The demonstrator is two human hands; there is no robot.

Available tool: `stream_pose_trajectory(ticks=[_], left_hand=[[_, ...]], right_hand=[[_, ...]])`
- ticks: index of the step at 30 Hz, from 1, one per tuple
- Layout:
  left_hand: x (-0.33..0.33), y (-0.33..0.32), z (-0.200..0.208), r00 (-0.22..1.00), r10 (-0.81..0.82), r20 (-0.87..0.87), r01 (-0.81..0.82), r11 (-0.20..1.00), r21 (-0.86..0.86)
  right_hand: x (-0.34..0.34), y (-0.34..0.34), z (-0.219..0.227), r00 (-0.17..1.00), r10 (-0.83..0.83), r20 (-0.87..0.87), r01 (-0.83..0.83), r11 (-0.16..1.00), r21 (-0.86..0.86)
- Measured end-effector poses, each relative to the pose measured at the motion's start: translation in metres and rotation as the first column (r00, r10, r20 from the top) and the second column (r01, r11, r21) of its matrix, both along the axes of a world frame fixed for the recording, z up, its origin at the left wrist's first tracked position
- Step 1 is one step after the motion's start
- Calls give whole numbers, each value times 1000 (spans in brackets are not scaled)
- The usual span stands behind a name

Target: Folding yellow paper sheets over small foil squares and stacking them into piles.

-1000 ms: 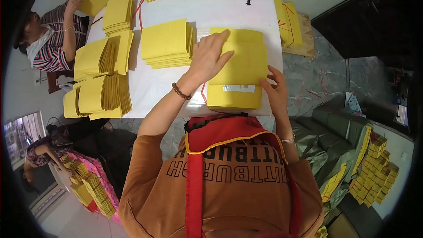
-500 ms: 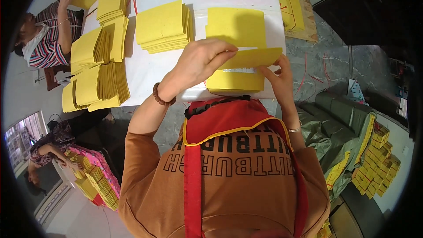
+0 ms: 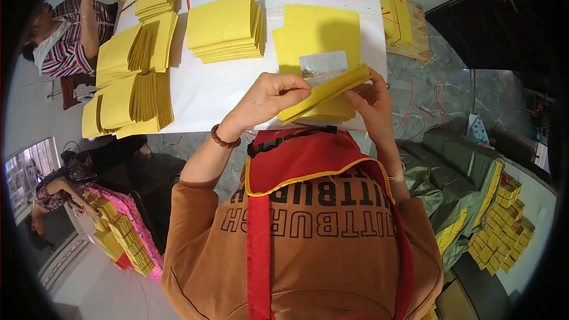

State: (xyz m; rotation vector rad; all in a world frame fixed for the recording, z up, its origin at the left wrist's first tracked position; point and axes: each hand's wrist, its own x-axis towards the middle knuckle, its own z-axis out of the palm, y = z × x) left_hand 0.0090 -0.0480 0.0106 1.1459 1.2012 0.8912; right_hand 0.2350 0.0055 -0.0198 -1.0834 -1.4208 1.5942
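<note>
A folded yellow paper sheet (image 3: 326,93) is held tilted above the near edge of the table. My left hand (image 3: 262,102) pinches its lower left end between thumb and fingers. At the upper right end, my right hand (image 3: 373,104) grips it with the thumb below and the fingers behind. Under and beyond it lie flat yellow sheets (image 3: 317,32), with a greyish, shiny rectangular patch (image 3: 323,63) on them, partly hidden by the folded sheet. Left of these stands a pile of folded yellow sheets (image 3: 222,24).
More folded yellow piles (image 3: 121,104) line the left side of the white table (image 3: 207,92). A person in a striped top (image 3: 71,32) handles yellow paper at the far left. Another person (image 3: 65,186) works behind at lower left. Tied yellow bundles (image 3: 400,15) lie beyond the right edge.
The yellow sheet has been folded over and brought nearer, now slanting up to the right. My left hand has moved down with it. More of the shiny patch shows.
</note>
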Motion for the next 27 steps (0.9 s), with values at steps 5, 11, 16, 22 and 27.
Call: stream_pose_trajectory(ticks=[5, 11, 16, 22, 27], left_hand=[[1, 0, -9, 1000, 0, -7, 0, 998, -61], [8, -5, -21, 985, 75, -156, -64, 995, 74], [16, -8, -16, 966, 158, -204, -103, 961, 258], [20, -16, -3, 925, 42, -377, 153, 868, 473], [35, -21, 0, 828, 67, -557, 293, 795, 531]], right_hand=[[4, 0, 1, 999, 8, 52, -7, 1000, -20], [14, -5, 0, 998, 51, -22, -53, 994, -91], [23, -15, 8, 925, -213, -316, 107, 941, -321], [43, -20, 9, 977, 20, -213, -133, 837, -531], [34, -16, 17, 990, 48, -135, -99, 910, -402]])
